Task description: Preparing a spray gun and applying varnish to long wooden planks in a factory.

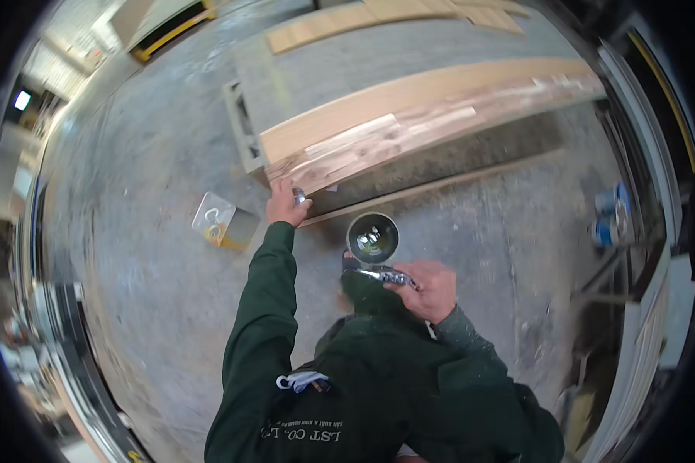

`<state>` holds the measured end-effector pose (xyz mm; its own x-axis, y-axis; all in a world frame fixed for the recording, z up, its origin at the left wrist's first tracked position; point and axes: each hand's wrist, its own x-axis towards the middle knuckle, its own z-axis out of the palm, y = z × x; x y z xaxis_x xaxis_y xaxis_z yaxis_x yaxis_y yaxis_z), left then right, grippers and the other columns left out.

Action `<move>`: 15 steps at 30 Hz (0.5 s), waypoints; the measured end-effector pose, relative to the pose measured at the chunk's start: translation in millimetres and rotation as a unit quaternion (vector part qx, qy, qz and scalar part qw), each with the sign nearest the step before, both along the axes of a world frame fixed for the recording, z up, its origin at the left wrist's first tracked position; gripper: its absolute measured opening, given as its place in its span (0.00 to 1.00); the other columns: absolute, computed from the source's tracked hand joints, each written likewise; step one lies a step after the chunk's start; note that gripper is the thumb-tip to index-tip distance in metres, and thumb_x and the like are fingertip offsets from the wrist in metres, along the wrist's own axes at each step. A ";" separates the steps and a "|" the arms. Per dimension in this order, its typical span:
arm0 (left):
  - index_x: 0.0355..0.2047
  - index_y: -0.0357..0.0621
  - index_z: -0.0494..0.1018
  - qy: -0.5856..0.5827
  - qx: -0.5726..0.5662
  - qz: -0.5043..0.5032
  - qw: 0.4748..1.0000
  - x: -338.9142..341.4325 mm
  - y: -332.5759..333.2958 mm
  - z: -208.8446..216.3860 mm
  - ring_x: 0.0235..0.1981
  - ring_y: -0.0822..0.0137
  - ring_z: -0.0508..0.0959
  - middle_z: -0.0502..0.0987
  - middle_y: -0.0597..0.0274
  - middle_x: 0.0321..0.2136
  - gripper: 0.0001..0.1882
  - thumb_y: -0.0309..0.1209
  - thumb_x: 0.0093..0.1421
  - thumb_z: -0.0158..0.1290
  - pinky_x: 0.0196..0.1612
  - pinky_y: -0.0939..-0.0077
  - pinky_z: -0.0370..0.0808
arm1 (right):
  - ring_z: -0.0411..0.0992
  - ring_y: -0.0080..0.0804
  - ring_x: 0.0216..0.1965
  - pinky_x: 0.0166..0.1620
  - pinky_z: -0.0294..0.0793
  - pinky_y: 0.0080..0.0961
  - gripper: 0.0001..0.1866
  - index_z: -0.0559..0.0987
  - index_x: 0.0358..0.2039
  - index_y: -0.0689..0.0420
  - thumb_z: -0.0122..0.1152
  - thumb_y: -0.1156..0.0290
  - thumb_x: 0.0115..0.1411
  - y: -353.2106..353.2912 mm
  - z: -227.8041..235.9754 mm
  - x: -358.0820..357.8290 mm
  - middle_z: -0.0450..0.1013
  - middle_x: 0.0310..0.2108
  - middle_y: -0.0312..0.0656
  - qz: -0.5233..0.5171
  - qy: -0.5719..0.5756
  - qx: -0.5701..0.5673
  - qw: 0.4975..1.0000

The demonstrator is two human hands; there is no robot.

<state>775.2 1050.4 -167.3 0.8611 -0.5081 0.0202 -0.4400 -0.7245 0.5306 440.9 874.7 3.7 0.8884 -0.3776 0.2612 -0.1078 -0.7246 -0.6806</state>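
My right hand is closed around a shiny metal spray gun in front of my body. Just beyond the gun is a round dark cup with glossy liquid inside; whether it is fixed to the gun I cannot tell. Out to the left, my left hand is at the near left corner of a long wooden panel. Its fingers are closed on a small shiny thing, mostly hidden by the hand. The panel's top is pale, and its edge shows pieced wood strips.
A translucent plastic container with amber liquid stands on the floor at left. A grey support is at the panel's left end. More boards lie farther back. Blue-labelled containers stand at right, beside metal framing.
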 end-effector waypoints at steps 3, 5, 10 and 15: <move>0.57 0.50 0.70 -0.063 0.048 -0.005 0.997 54.1 16.3 -31.6 0.59 0.43 0.75 0.69 0.50 0.61 0.38 0.44 0.48 0.73 0.52 0.48 0.77 | 0.76 0.47 0.27 0.29 0.71 0.42 0.12 0.88 0.36 0.49 0.77 0.62 0.51 4.7 0.7 40.8 0.77 0.24 0.43 -0.018 0.011 0.003 1.000; 0.57 0.49 0.72 -0.097 0.132 -0.030 0.986 77.4 16.8 -26.1 0.59 0.47 0.76 0.66 0.48 0.66 0.38 0.45 0.48 0.73 0.52 0.51 0.77 | 0.76 0.46 0.27 0.29 0.71 0.42 0.12 0.88 0.36 0.49 0.77 0.62 0.51 2.9 2.6 59.4 0.77 0.24 0.42 -0.033 0.031 0.004 0.999; 0.42 0.47 0.82 0.063 -0.235 -0.241 0.940 58.5 -28.0 141.8 0.55 0.49 0.77 0.82 0.59 0.44 0.20 0.39 0.50 0.69 0.60 0.56 0.67 | 0.75 0.48 0.26 0.29 0.70 0.41 0.15 0.87 0.37 0.51 0.78 0.61 0.50 8.1 5.6 78.2 0.76 0.23 0.43 -0.130 0.058 -0.004 0.990; 0.46 0.48 0.83 -0.087 -0.086 -0.544 0.830 21.4 -14.1 277.8 0.67 0.46 0.67 0.79 0.65 0.48 0.35 0.59 0.44 0.68 0.68 0.29 0.44 | 0.76 0.46 0.26 0.29 0.72 0.43 0.11 0.86 0.36 0.48 0.73 0.64 0.50 55.4 27.0 110.7 0.75 0.23 0.41 -0.145 0.062 -0.067 0.985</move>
<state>796.5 1036.3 110.5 -0.1297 -0.9599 0.2485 -0.8648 0.2321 0.4453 551.6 930.1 30.8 0.7762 -0.5903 0.2218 -0.4007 -0.7333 -0.5492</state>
